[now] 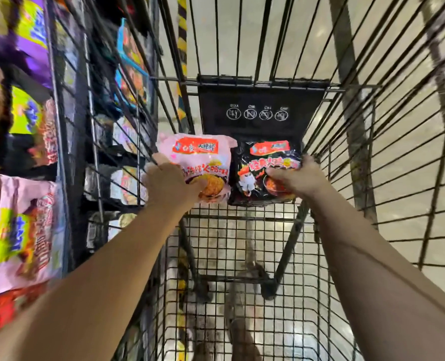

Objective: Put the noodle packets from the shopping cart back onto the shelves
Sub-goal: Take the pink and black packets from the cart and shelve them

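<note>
Both packets are lifted inside the cart (pixel 346 142): the left hand (pixel 170 182) curls its grip round the pink packet (pixel 198 157), the right hand (pixel 298 177) round the black packet (pixel 257 178). No other packets show in the cart; shelving on the shelves (pixel 31 126) at left remains.

We can see Chinese writing on the pink noodle packet (pixel 198 162) and the black noodle packet (pixel 263 170), but it is too blurry to read. The black cart flap (pixel 260 110) at the far end shows four round crossed-out signs.
</note>
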A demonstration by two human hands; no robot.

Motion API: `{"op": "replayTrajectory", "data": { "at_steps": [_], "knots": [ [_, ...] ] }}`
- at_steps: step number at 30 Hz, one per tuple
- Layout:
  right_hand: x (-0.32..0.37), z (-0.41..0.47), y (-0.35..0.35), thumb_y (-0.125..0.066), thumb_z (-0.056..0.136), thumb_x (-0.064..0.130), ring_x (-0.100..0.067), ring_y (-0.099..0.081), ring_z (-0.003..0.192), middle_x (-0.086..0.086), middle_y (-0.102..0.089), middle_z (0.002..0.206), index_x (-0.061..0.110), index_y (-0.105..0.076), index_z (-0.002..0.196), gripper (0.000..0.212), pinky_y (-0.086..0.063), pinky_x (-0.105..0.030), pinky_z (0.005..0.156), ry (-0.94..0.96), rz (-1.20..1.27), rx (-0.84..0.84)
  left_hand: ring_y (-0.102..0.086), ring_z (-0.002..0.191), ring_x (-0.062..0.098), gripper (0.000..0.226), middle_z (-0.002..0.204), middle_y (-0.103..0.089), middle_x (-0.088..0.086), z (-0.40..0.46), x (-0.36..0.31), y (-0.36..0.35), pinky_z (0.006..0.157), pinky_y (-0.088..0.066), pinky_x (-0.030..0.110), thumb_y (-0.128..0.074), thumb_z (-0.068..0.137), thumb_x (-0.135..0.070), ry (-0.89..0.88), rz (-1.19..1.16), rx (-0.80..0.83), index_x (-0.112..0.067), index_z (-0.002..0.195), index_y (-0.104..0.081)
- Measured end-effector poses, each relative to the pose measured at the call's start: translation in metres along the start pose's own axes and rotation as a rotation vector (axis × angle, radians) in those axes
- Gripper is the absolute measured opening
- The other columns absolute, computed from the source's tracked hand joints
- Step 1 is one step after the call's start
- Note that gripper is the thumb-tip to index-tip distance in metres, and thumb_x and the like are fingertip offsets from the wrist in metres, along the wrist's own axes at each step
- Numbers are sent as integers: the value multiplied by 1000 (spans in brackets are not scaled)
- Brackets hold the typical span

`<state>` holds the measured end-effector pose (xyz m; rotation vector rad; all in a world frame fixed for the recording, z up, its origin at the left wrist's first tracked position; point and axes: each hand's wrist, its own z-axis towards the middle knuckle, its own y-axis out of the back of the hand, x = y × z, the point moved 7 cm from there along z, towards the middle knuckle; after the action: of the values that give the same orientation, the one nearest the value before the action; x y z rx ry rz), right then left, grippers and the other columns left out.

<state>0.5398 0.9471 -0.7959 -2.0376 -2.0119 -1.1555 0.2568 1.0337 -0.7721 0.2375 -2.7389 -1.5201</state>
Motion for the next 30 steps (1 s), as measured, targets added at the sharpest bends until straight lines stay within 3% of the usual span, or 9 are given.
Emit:
{"op": "replayTrajectory", "data": {
  "at_steps": [2, 6, 9, 11, 14, 19, 23, 27, 30],
  "knots": [
    [-3, 1, -2, -95, 64, 43, -32, -65, 116, -11, -64, 130, 11, -48, 131, 89, -52, -49, 103, 18, -12, -41, -38, 136, 41, 118, 146, -37, 28, -2, 1, -3, 112, -32, 45, -73, 74, -71, 12, -75, -4, 7, 148, -27],
    [-8, -6, -3, -95, 65, 44, -32, -60, 123, -10, -62, 133, 12, -45, 134, 91, -48, -44, 107, 37, -31, -103, -46, 128, 38, 110, 138, -39, 22, -9, 2, -6, 107, -42, 46, -88, 66, -56, 6, -304, -5, 3, 142, -34],
    [-13, -14, 3, -94, 64, 48, -33, -61, 122, -9, -63, 133, 16, -45, 134, 92, -48, -43, 106, 41, -31, -163, -55, 120, 30, 124, 122, -60, 9, -10, 4, -6, 104, -44, 45, -71, 42, -92, -51, -326, -38, -12, 134, -51],
    [-16, -20, 5, -93, 69, 42, -32, -61, 121, -9, -63, 132, 14, -43, 136, 88, -47, -38, 101, 30, 4, -173, -61, 109, 25, 122, 114, -65, 3, -7, 9, -12, 98, -49, 44, -64, 33, -98, -80, -376, -85, -18, 124, -56],
    [-20, -26, 6, -93, 69, 42, -33, -62, 119, -11, -63, 132, 10, -45, 134, 87, -49, -41, 100, 25, 32, -186, -65, 98, 26, 84, 105, -66, 4, -23, 4, -6, 89, -55, 48, -88, 51, -69, -98, -437, -74, -18, 107, -52],
    [-20, -35, 2, -94, 63, 47, -24, -70, 102, -4, -73, 116, 16, -62, 121, 73, -57, -43, 95, 32, 77, -118, -64, 102, 28, 90, 114, -61, 6, -35, -1, 0, 87, -57, 45, -96, 61, -34, -116, -571, -1, -15, 127, -38],
    [-8, -60, 13, -93, 70, 38, -21, -72, 97, 2, -74, 108, 18, -60, 121, 64, -58, -45, 93, 121, 129, -126, -63, 84, 7, 78, 103, -61, -5, -45, -2, 12, 64, -55, 13, -95, 67, -27, -174, -644, 16, -19, 126, -46],
    [13, -100, 38, -91, 75, 31, -14, -72, 92, 9, -73, 101, 20, -58, 123, 59, -60, -39, 89, 251, 228, -147, -73, 93, 16, 75, 102, -73, -9, -63, 3, 39, 81, -62, 50, -96, 54, -36, -180, -845, 28, -33, 115, -51],
    [36, -136, 62, -91, 64, 45, -18, -75, 95, 5, -76, 104, 26, -58, 117, 65, -60, -48, 90, 327, 257, -156, -73, 100, 15, 76, 109, -75, -6, -87, 1, 76, 90, -58, 53, -95, 60, -28, -282, -954, 10, -28, 123, -53]
  ]
}}
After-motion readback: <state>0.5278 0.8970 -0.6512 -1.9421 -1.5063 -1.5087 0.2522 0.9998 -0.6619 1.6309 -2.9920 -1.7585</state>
